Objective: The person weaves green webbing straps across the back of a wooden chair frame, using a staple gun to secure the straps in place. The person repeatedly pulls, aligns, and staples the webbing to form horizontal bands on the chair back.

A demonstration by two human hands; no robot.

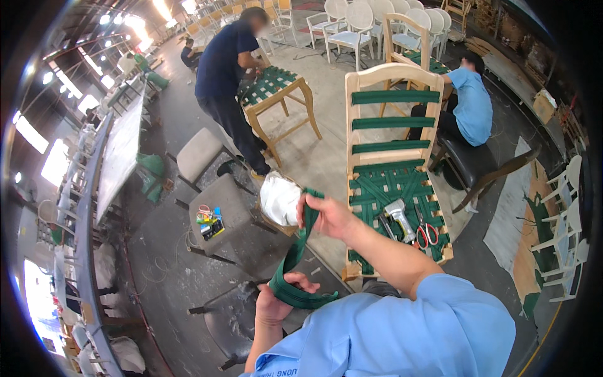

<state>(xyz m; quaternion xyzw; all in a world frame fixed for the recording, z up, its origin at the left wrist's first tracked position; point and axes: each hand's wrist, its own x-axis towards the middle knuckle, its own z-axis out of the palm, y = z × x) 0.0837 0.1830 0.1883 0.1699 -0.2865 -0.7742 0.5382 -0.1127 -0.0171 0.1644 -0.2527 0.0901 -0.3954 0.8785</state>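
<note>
A length of green webbing [290,267] runs between my two hands. My right hand [326,217] is raised higher and farther forward, with its fingers closed on the upper part of the strap. Lower and nearer my body, my left hand [282,298] has the strap looped across its palm and fingers, a loose end trailing to the right. To the right stands a pale wooden chair frame [396,74] with green bands across its back and woven webbing [389,182] on its seat. On that seat lie a staple gun [398,217] and red-handled scissors [427,234], beside a dark slim tool.
A grey padded chair [223,201] at left holds small tools and a yellow-black item. Next to it stands a white sack [279,198]. One person [220,69] works on a webbed chair ahead; another [471,107] sits at right. White chairs [348,31] stand behind.
</note>
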